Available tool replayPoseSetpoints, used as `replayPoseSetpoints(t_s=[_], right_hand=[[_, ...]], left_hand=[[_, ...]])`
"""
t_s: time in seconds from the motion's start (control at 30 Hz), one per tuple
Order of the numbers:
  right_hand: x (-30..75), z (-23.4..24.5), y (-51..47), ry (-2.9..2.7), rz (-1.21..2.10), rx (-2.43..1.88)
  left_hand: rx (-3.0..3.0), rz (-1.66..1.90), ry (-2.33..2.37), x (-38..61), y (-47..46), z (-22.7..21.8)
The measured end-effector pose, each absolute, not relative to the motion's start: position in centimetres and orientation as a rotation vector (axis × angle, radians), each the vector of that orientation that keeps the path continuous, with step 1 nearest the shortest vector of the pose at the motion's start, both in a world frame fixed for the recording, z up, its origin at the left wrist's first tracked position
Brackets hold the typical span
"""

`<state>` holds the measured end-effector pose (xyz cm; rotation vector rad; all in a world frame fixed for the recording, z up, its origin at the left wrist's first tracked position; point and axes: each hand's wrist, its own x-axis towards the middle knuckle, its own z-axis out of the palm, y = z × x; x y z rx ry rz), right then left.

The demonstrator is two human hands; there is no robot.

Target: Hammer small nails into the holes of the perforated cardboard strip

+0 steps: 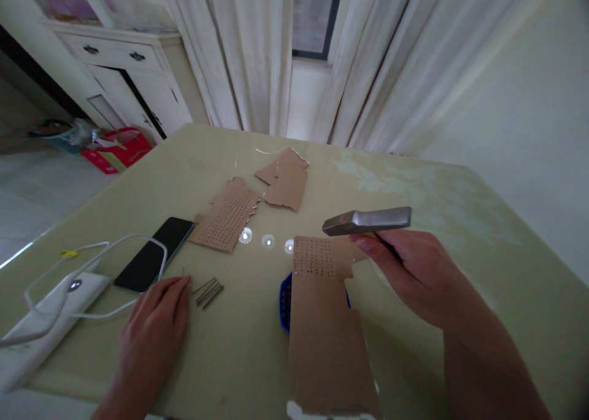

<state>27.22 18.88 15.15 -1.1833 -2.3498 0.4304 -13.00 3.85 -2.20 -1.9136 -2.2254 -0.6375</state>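
My right hand point(416, 272) is wrapped round the handle of a hammer point(368, 220), its metal head raised above the table. Below and left of it lies a long cardboard piece point(324, 334) with rows of small holes at its far end. That cardboard rests on a blue object with holes point(286, 303), mostly hidden underneath. On the left, my left hand point(159, 318) is low over the table, fingers together. A thin grey nail tip point(183, 271) sticks up at its fingertips. Several loose nails point(209, 293) lie just right of this hand.
Another hole-punched cardboard piece point(227, 214) and torn cardboard scraps point(289, 180) lie farther back on the table point(414, 193). A black phone point(154, 254), a white power strip point(55, 328) and a looped white cable point(110, 245) are at the left.
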Motion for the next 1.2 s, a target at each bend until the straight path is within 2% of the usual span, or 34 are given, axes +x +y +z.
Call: replayPoseSetpoints(t_s=[0.27,0.4,0.6,0.67,0.87,0.97,1.07,1.2], right_hand=[[28.4,15.4,18.3,-2.33,0.435,-1.199],[28.4,15.3,18.1,-2.34,0.492,-1.21],[28.1,15.4,17.7,-2.343,0.523,-1.203],[28.1,15.4,17.7,-2.341,0.527,-1.205],[27.9,14.9,17.6,-2.354,0.623,-1.226],[27.8,14.8,17.4,-2.375,0.638,-1.246],[27.8,14.8,17.3,-2.401,0.648,-1.265],[27.7,14.9,17.5,-2.439,0.677,-1.252]], left_hand=[[-1.9,-0.703,-2.385,-13.4,6.7,-0.9],[-1.987,-0.747,-2.321,-13.9,8.9,-0.5],[-2.139,-0.582,-2.262,-12.9,11.4,-0.3],[-2.193,-0.731,-2.323,-11.5,12.1,0.4],[-2.456,-1.716,-2.123,-4.2,14.0,5.0],[-2.449,-2.107,-2.023,-1.0,15.0,5.8],[-2.42,-2.23,-1.967,0.4,15.3,4.9],[-2.508,-2.136,-1.934,0.0,14.6,3.2]])
